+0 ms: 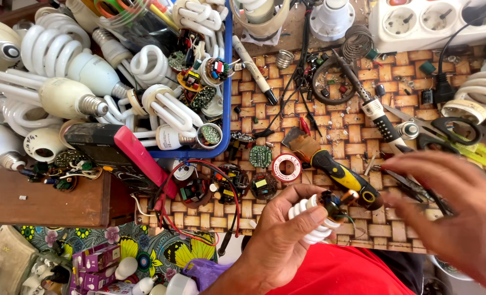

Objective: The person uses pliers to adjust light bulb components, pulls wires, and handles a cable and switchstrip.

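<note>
Over the woven mat [363,143], the left hand [284,234] grips a white spiral compact fluorescent bulb [308,218], base already off and small circuit board [334,203] exposed, while the blurred right hand [461,210] hovers open, board not yet freed.

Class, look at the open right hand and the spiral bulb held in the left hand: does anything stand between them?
Nothing visible does. The right hand hovers open just right of the spiral bulb, which the left hand grips; only a clear gap separates them, above the woven mat.
</note>
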